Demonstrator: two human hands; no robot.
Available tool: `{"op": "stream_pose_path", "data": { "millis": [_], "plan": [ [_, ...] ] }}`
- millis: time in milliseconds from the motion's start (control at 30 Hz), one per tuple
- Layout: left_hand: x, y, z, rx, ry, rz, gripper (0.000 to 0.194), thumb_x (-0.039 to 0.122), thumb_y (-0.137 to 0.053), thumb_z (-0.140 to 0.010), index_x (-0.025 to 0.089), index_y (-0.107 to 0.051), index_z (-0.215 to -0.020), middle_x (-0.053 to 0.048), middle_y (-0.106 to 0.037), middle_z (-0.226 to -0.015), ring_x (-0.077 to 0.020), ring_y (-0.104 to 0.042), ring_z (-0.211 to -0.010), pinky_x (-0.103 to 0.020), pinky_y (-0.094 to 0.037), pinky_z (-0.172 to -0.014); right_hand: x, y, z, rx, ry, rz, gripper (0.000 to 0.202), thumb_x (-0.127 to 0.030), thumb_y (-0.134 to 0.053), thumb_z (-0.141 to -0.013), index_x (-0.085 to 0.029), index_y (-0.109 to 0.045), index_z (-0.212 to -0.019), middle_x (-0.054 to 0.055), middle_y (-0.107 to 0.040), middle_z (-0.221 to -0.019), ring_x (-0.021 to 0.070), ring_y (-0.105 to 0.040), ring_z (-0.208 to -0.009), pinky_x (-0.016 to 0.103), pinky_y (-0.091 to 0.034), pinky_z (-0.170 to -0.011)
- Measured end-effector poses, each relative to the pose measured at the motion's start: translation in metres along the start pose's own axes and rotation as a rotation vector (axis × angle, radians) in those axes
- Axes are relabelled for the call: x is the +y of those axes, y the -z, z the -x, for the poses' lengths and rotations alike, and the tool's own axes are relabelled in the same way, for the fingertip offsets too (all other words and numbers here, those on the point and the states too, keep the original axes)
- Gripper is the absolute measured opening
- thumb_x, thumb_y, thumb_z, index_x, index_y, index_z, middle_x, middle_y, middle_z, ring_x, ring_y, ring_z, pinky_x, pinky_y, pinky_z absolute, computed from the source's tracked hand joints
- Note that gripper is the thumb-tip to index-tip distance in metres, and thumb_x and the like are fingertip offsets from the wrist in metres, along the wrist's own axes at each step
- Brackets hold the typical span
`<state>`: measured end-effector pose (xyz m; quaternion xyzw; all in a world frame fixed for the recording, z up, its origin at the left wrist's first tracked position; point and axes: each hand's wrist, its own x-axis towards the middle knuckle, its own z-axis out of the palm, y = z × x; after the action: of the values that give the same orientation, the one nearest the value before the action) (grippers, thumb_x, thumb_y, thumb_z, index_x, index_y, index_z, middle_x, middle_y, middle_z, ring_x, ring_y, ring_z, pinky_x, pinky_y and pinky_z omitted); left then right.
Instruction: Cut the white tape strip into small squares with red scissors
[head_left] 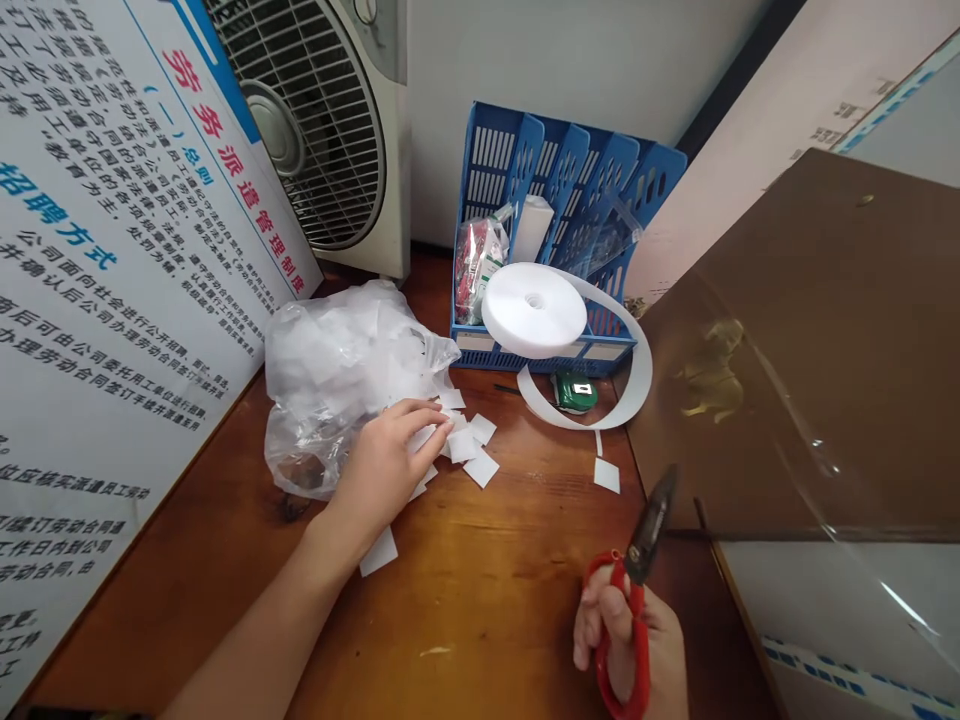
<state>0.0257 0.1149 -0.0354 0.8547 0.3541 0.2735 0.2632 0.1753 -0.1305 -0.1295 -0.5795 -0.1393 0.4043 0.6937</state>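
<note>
My left hand (397, 445) reaches over a loose pile of small white square pieces (481, 467), its fingers stretched out and the thumb a little apart. No piece is clearly gripped in it. In my right hand (660, 640) is a pair of scissors (641, 590) with red handles, their dark blades together and pointing up. A roll of white tape-like strip (534, 310) rests against the front of a blue file rack, and its loose end (637, 385) curls down onto the table. One white square (607, 475) lies apart, near the right edge.
A clear plastic bag (352, 370) with white contents sits left of the pile. The blue file rack (540, 150) stands behind, with a green tape measure (575, 392) before it. A fan (330, 130), a printed board (135, 300) and a brown panel (795, 380) border the wooden table (480, 600).
</note>
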Motion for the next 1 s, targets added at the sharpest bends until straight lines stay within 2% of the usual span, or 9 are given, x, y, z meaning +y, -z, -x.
{"op": "stream_pose_path", "data": {
  "millis": [67,200,333,433,533,667,833,900,1000],
  "plan": [
    [-0.003,-0.002,0.0,0.057,-0.039,-0.074,0.019,0.03,-0.06,-0.096,0.022,-0.076,-0.098,-0.006,-0.071,-0.112,-0.0225,-0.066,-0.105,-0.034,-0.048,-0.094,0.006,0.003,-0.001,0.004,0.027,-0.062,0.036,-0.046,-0.072,-0.086,-0.02,-0.053,-0.07,-0.005,-0.048,-0.05,0.0103,-0.049,-0.035,0.022,-0.039,-0.038],
    [-0.004,-0.005,0.001,0.146,-0.154,-0.216,0.018,0.027,-0.063,-0.094,0.023,-0.078,-0.102,-0.006,-0.07,-0.107,-0.0221,-0.066,-0.097,-0.034,-0.051,-0.085,0.009,0.004,-0.001,-0.008,0.059,-0.097,0.034,-0.045,-0.074,-0.084,-0.019,-0.056,-0.071,-0.004,-0.05,-0.053,0.0107,-0.049,-0.037,0.022,-0.041,-0.037],
    [0.003,-0.003,0.0,0.135,-0.206,-0.324,0.02,0.027,-0.059,-0.097,0.023,-0.076,-0.107,-0.005,-0.069,-0.096,-0.021,-0.065,-0.089,-0.032,-0.051,-0.077,0.015,0.006,-0.002,-0.023,0.084,-0.115,0.036,-0.047,-0.071,-0.086,-0.019,-0.057,-0.068,-0.004,-0.049,-0.05,0.012,-0.051,-0.036,0.022,-0.041,-0.036],
    [0.012,0.001,-0.001,0.085,-0.178,-0.392,0.021,0.028,-0.056,-0.098,0.022,-0.073,-0.11,-0.004,-0.07,-0.093,-0.0218,-0.065,-0.09,-0.032,-0.05,-0.078,0.02,0.008,-0.005,-0.045,0.094,-0.109,0.035,-0.047,-0.073,-0.084,-0.019,-0.059,-0.068,-0.002,-0.051,-0.049,0.0135,-0.051,-0.034,0.024,-0.043,-0.034],
    [0.022,0.004,-0.002,0.017,-0.123,-0.425,0.018,0.028,-0.054,-0.098,0.021,-0.07,-0.104,-0.004,-0.072,-0.098,-0.0234,-0.067,-0.093,-0.034,-0.049,-0.081,0.017,0.005,-0.004,-0.035,0.082,-0.11,0.036,-0.046,-0.076,-0.081,-0.019,-0.059,-0.067,-0.003,-0.051,-0.048,0.0126,-0.049,-0.033,0.023,-0.042,-0.033],
    [0.032,0.007,-0.004,-0.095,0.005,-0.446,0.014,0.029,-0.053,-0.096,0.021,-0.064,-0.097,-0.004,-0.073,-0.097,-0.0264,-0.068,-0.091,-0.035,-0.047,-0.073,0.005,-0.003,0.0,0.02,0.046,-0.115,0.04,-0.051,-0.077,-0.08,-0.018,-0.057,-0.067,-0.005,-0.048,-0.048,0.0097,-0.048,-0.035,0.02,-0.038,-0.037],
    [0.042,0.015,0.0,-0.205,0.102,-0.361,0.012,0.032,-0.051,-0.095,0.023,-0.059,-0.094,0.0,-0.073,-0.087,-0.0232,-0.068,-0.079,-0.033,-0.046,-0.068,0.001,-0.006,-0.002,0.027,0.053,-0.114,0.043,-0.053,-0.077,-0.078,-0.018,-0.057,-0.065,-0.004,-0.049,-0.046,0.0092,-0.049,-0.035,0.018,-0.037,-0.037],
    [0.048,0.015,0.001,-0.271,0.079,-0.323,0.012,0.031,-0.05,-0.096,0.024,-0.059,-0.095,0.0,-0.073,-0.085,-0.0216,-0.068,-0.076,-0.032,-0.047,-0.067,0.001,-0.005,-0.003,0.03,0.053,-0.119,0.042,-0.053,-0.077,-0.079,-0.017,-0.059,-0.067,-0.005,-0.049,-0.046,0.0089,-0.048,-0.034,0.018,-0.037,-0.037],
    [0.059,0.0,-0.006,-0.353,-0.103,-0.331,0.013,0.027,-0.048,-0.096,0.022,-0.06,-0.094,-0.003,-0.071,-0.095,-0.0215,-0.067,-0.084,-0.032,-0.049,-0.072,0.0,-0.006,-0.003,0.029,0.054,-0.105,0.041,-0.053,-0.077,-0.079,-0.017,-0.059,-0.068,-0.005,-0.049,-0.047,0.0093,-0.049,-0.035,0.019,-0.038,-0.037]
  ]
}}
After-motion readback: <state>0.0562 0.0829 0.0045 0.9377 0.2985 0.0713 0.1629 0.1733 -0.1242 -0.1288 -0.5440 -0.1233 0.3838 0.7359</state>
